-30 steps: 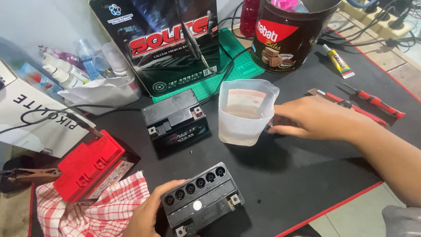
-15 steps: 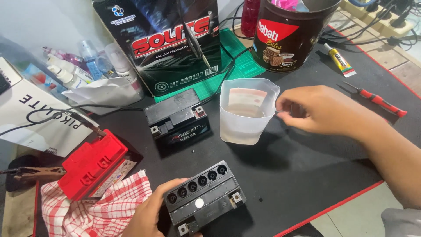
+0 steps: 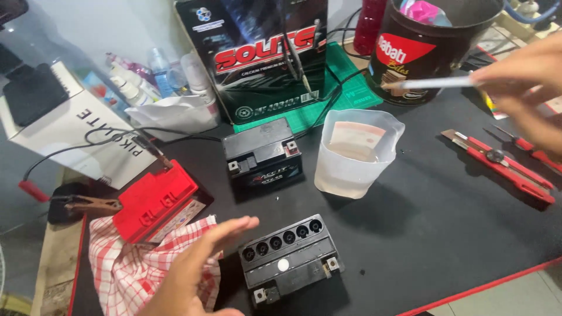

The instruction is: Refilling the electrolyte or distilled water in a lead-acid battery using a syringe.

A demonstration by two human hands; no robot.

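Note:
My left hand [image 3: 196, 266] hovers flat with fingers spread, just left of a black battery [image 3: 290, 257] with several open filler holes, no longer touching it. My right hand [image 3: 524, 88] is raised at the upper right, pinching a thin white stick-like tool [image 3: 430, 83] that points left above a translucent plastic cup [image 3: 357, 153] with liquid in it. A second small black battery [image 3: 263, 153] stands behind, left of the cup.
A red battery [image 3: 155, 202] lies on a red-checked cloth [image 3: 132, 269] with a clamp [image 3: 88, 205] beside it. A big black box [image 3: 263, 55], brown tin [image 3: 427, 47], bottles [image 3: 152, 79], white box [image 3: 76, 131], red cutter [image 3: 503, 167] and screwdriver [image 3: 533, 152] surround the black mat [image 3: 433, 222].
My left hand let go of the holed battery and opened beside it. My right hand lifted away from the cup to the upper right with the white tool.

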